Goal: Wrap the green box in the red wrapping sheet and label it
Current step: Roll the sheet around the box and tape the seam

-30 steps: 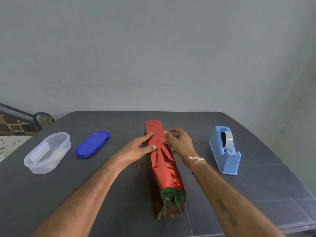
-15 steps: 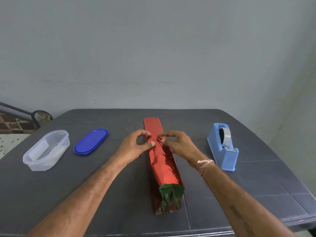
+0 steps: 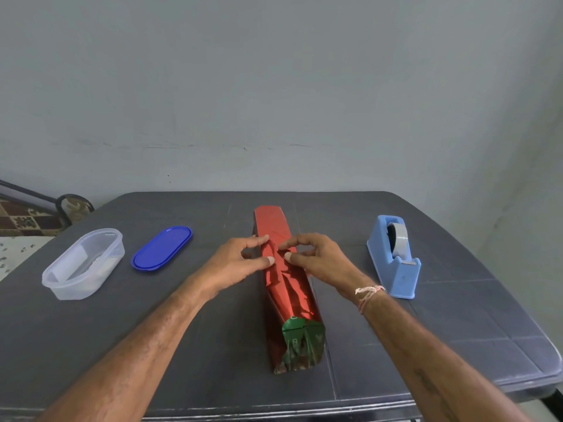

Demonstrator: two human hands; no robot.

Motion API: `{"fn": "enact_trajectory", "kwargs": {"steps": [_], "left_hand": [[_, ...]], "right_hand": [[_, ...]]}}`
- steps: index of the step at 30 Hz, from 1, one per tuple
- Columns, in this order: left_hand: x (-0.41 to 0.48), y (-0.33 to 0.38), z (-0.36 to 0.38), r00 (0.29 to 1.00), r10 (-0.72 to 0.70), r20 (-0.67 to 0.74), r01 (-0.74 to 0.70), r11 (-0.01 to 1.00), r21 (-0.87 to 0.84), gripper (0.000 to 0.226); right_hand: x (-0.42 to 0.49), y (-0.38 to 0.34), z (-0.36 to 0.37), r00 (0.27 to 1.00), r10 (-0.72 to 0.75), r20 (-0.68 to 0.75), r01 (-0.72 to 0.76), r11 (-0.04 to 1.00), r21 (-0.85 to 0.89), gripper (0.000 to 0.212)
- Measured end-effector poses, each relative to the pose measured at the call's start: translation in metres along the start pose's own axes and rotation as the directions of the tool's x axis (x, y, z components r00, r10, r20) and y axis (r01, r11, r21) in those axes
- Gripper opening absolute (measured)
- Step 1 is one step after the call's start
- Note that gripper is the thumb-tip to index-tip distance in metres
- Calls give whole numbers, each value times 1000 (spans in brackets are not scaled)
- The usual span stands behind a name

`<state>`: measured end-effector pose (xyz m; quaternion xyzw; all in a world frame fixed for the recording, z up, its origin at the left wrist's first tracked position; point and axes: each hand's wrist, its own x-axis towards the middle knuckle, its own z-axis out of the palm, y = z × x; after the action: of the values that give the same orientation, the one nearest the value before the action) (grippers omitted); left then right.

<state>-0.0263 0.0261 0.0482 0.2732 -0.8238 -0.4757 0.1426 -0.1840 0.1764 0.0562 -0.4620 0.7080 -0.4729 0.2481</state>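
Head view: left hand (image 3: 240, 261) and right hand (image 3: 318, 259) are pinching the red wrapping sheet (image 3: 288, 295) between them, probably holding its seam closed.

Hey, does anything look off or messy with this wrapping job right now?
Yes. The near end of the green box sticks out uncovered from the red wrapping sheet, which is creased and crumpled there. The left hand and right hand pinch its top seam. Nothing looks spilled.
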Motion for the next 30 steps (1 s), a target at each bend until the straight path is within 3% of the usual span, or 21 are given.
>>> {"fn": "enact_trajectory", "kwargs": {"steps": [9, 12, 14, 17, 18, 20, 22, 24, 27, 30], "left_hand": [[-5, 1, -6, 993, -84, 78, 82, 996, 30, 83], [-8, 7, -5, 996, -69, 63, 65, 996, 64, 82], [-12, 11, -5, 997, -59, 50, 55, 996, 71, 80], [-16, 15, -3, 998, -41, 36, 39, 998, 57, 78], [-17, 14, -3, 999, -36, 34, 34, 998, 46, 78], [-18, 14, -2, 999, -39, 32, 38, 999, 26, 79], [-18, 13, -2, 998, -47, 32, 46, 999, 15, 80], [-18, 13, -2, 998, -49, 35, 48, 999, 10, 80], [-17, 12, -2, 998, -44, 40, 43, 999, 1, 82], [-16, 10, -1, 998, -48, 37, 49, 999, -10, 81]], "right_hand": [[-10, 5, 4, 999, 35, -31, -30, 990, 139, 25], [-21, 14, 1, 964, -33, -265, 50, 997, 57, 34], [-32, 23, -3, 857, -115, -503, 56, 990, -131, 45], [-48, 38, -11, 566, -163, -808, -190, 928, -320, 73], [-51, 45, -16, 475, -142, -868, -283, 910, -303, 83], [-56, 61, -31, 382, -13, -924, -366, 916, -164, 100], [-56, 82, -47, 372, 184, -910, -347, 937, 48, 102], [-57, 93, -57, 401, 317, -860, -328, 926, 189, 80], [-55, 93, -62, 397, 308, -865, -352, 921, 167, 48], [-50, 88, -60, 434, 280, -857, -357, 926, 122, 44]]}}
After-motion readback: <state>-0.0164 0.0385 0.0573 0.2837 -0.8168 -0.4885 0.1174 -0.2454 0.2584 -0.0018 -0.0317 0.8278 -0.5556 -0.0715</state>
